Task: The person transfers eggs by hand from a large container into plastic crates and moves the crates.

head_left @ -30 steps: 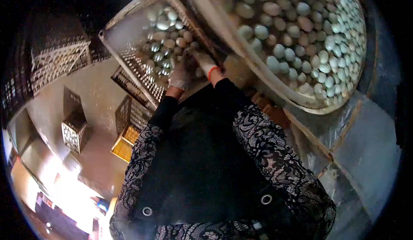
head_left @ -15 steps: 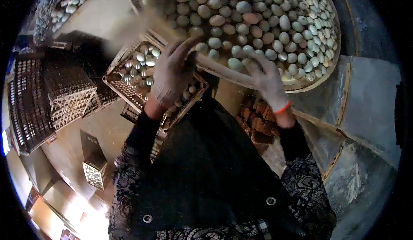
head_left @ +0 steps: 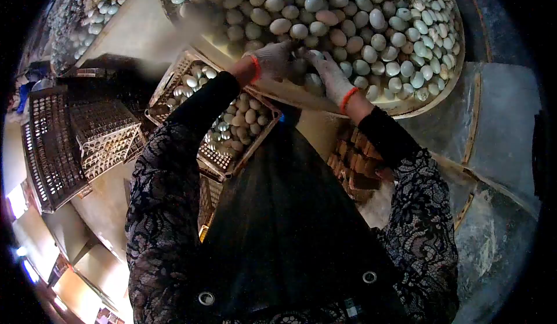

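Many pale green, white and brownish eggs (head_left: 377, 19) fill a large round vat (head_left: 426, 112). Over its near edge are both my hands, in whitish gloves with orange bands at the wrists. My left hand (head_left: 275, 62) reaches among the eggs, its fingertips dark and unclear against them. Close to its right, my right hand (head_left: 331, 77) curves its fingers down around eggs at the near side. What either hand grips is not clear. Below my left forearm stands a plastic crate (head_left: 268, 128) partly filled with eggs; the forearm covers part of it.
Dark perforated crates (head_left: 52, 144) and a lighter crate (head_left: 110, 150) are stacked at the left. Another heap of eggs (head_left: 107, 5) lies at the upper left. Reddish bricks (head_left: 354, 164) sit below the vat, beside grey sheeting (head_left: 505, 132) at the right.
Both hands were in the crate, then moved apart towards the vat. Now my left hand has crossed from above the crate into the vat, and my right hand has shifted left and up beside it.
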